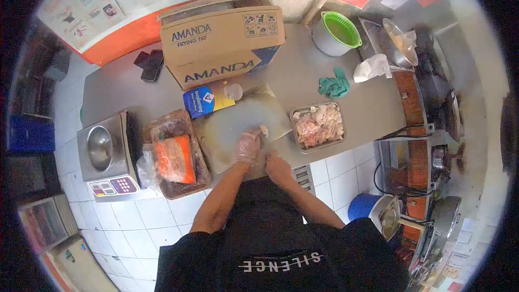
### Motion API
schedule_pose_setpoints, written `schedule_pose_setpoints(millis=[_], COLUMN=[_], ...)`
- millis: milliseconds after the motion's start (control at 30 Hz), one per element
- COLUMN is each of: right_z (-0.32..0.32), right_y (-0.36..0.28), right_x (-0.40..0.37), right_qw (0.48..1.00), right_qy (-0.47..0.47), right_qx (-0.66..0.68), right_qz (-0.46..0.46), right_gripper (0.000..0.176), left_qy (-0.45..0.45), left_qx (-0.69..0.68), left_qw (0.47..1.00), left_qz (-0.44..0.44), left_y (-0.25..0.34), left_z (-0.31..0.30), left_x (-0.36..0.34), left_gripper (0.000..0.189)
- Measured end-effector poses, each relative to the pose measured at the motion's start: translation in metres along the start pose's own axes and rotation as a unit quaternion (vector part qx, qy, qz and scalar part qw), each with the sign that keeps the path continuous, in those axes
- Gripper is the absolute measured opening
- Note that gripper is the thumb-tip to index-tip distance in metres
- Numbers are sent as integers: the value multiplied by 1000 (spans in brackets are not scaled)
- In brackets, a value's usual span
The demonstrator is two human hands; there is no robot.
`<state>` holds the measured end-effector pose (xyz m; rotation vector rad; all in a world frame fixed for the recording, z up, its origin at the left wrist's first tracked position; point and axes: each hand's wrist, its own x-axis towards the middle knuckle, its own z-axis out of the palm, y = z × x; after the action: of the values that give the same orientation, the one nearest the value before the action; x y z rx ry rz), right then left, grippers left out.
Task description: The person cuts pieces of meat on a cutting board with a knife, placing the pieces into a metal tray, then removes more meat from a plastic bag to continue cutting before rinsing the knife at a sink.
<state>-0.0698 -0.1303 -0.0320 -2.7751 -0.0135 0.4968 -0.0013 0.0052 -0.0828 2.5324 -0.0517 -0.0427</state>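
Observation:
My left hand [248, 148], in a clear plastic glove, is over the pale cutting board [230, 124] with its fingers closed on a small piece of meat [264, 130]. My right hand [278, 167] is bare and curled into a fist close beside it, at the board's near right edge. It seems to grip a knife, whose narrow grey blade is hard to make out between the hands; the handle is hidden. Right of the board, a metal tray [319, 148] holds a heap of cut pale pink meat [319, 124].
Left stand a brown-stained tray [203, 176] with an orange-banded bag [175, 159] on it, and a scale [113, 184] with a steel bowl [101, 148]. Behind are a glove box [203, 101], a carton [221, 48], a green cloth [335, 83] and a pot [330, 43] with a green strainer.

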Motion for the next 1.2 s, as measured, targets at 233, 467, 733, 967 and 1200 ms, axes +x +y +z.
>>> schedule_pose_setpoints(millis=[233, 467, 733, 967, 1200], right_z=[6, -1, -2, -4, 5], right_y=[-2, 13, -18, -21, -28], right_x=[34, -2, -8, -10, -13], right_qw=[997, 997, 992, 991, 991], right_qy=[-37, -22, -91, -106, -87], right_qx=[61, 71, 59, 82, 103], right_qz=[44, 25, -68, 22, -1], right_gripper=[36, 38, 41, 39, 37], left_qy=[6, 91, 38, 33, 48], left_qx=[-25, -122, -45, -13, 14], left_qw=[999, 988, 998, 999, 998], left_qz=[35, -12, -17, 17, 45], left_y=[-12, -15, -26, -26, -30], left_z=[8, 1, -73, -79, -27], left_x=[-4, -7, -61, -67, -53], left_gripper=[20, 21, 16, 17, 15])
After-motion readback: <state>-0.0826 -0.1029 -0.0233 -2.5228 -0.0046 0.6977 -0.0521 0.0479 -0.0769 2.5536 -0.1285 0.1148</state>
